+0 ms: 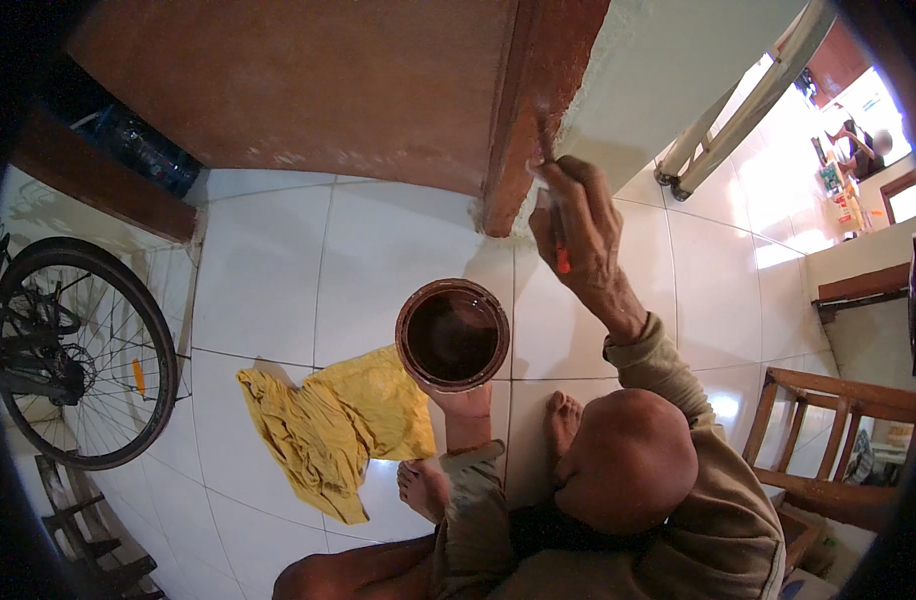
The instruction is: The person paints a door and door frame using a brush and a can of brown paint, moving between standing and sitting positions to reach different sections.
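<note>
In the head view, my right hand grips a paintbrush with an orange handle end, its bristles at the reddish-brown door frame. The bristle tip is blurred. My left hand holds a round brown paint can from the near side and partly beneath; most of its fingers are hidden by the can. Dark liquid shows inside the can. A brown door stands left of the frame, with a pale wall to the right. Below the can's left side, a yellow cloth lies crumpled on the floor.
White floor tiles spread all around. A bicycle wheel stands at the left, near a large blue bottle. Metal ladder-like legs rise at the upper right. A wooden stool-like frame is at the right. My bare feet are close by.
</note>
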The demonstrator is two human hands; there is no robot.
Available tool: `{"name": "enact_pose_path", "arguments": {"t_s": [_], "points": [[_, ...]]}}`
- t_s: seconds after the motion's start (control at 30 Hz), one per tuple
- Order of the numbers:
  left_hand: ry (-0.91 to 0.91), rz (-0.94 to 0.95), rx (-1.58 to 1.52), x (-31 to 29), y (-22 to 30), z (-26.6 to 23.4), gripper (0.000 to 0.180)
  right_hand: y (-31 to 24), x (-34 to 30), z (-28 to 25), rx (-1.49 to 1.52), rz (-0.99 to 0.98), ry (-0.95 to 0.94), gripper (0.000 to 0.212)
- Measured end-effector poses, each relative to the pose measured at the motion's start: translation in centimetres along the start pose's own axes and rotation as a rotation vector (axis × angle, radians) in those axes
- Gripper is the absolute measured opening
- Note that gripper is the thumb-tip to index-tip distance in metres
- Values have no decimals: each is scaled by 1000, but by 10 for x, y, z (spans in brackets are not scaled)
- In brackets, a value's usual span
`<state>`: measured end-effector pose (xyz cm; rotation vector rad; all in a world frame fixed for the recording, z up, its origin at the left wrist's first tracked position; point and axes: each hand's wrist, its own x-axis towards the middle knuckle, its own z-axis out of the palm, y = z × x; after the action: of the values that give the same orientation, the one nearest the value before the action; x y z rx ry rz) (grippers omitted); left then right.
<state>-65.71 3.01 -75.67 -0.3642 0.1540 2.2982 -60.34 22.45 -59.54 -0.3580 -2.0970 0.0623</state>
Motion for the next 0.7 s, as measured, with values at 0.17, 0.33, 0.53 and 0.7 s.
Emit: {"name": "enact_pose_path", "arguments": {"t_s": [0.17,0.33,0.53,0.7], "points": [[33,63,71,1,9,-10,63,-11,-12,9,23,60,-81,39],[41,43,-14,-3,8,-8,64,-7,28,-18,49,28,-5,33],[-22,10,3,0,6,-8,66,-6,18,-18,-27,-105,170,39],[-39,-8,-60,0,4,-6,62,-7,-10,-15,28,30,-147,34]]}}
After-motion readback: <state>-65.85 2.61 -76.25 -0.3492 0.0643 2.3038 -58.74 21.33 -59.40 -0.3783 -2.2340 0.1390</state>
